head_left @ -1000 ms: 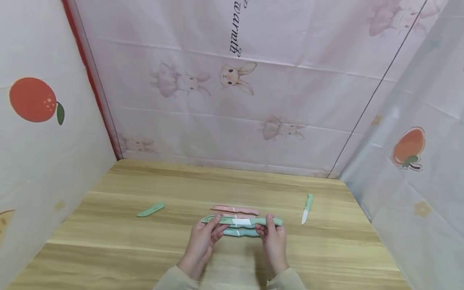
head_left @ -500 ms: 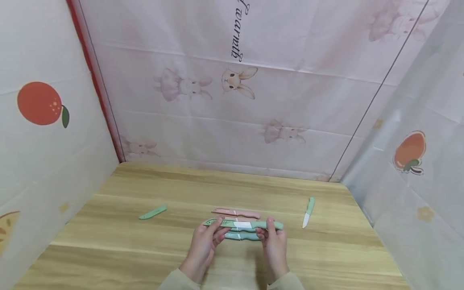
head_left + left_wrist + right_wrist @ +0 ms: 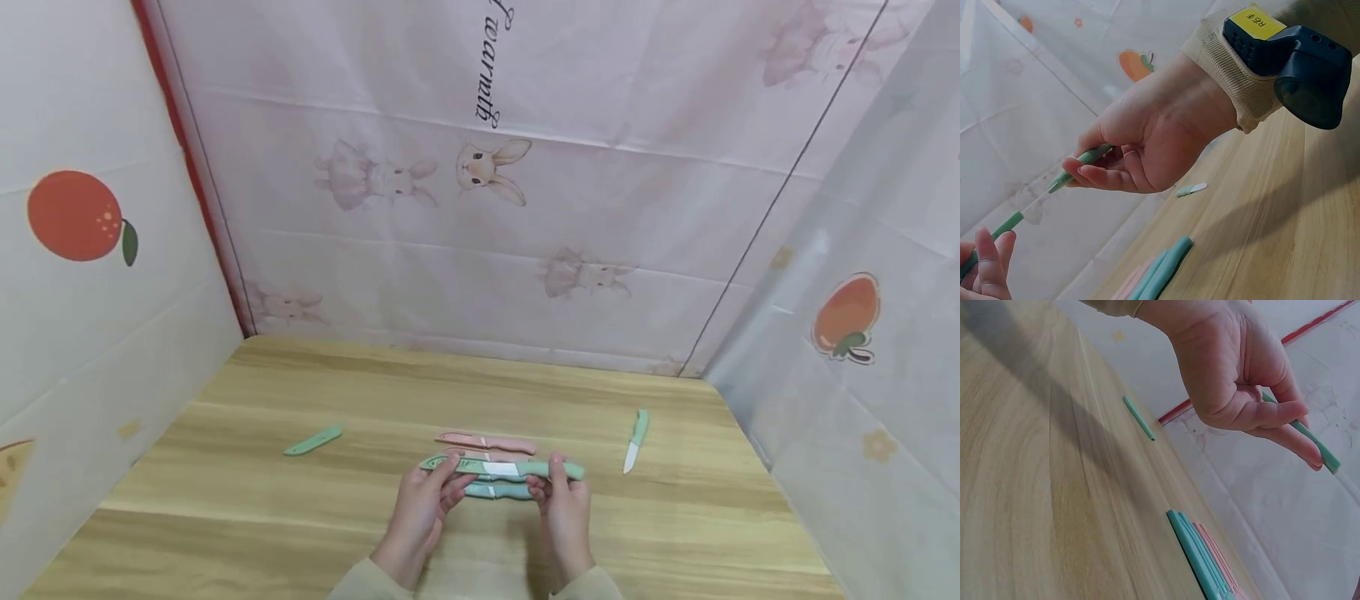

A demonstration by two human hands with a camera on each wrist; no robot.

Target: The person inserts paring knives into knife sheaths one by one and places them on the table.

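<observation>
My left hand [image 3: 415, 510] pinches a green knife sheath [image 3: 471, 466] between thumb and fingers. My right hand [image 3: 567, 515] grips the green handle of a small paring knife [image 3: 534, 469], level with the sheath. A short stretch of white blade [image 3: 500, 469] shows between handle and sheath; the blade's front part runs into the sheath, out of sight. Both are held above the table, as the left wrist view also shows, with the knife handle [image 3: 1092, 154] in the right hand. In the right wrist view the left hand [image 3: 1241, 375] holds the sheath [image 3: 1321, 450].
Below the hands lies a row of sheathed knives, pink [image 3: 512, 446] at the back and blue [image 3: 514, 492] in front, partly covered. A loose green sheath [image 3: 313, 440] lies on the table's left, a bare green-handled knife [image 3: 637, 433] on its right. Printed curtains [image 3: 420, 275] enclose the table.
The head view has tilted slightly. Both hands keep their hold on the knife and sheath, and the visible stretch of blade looks about the same or marginally shorter.
</observation>
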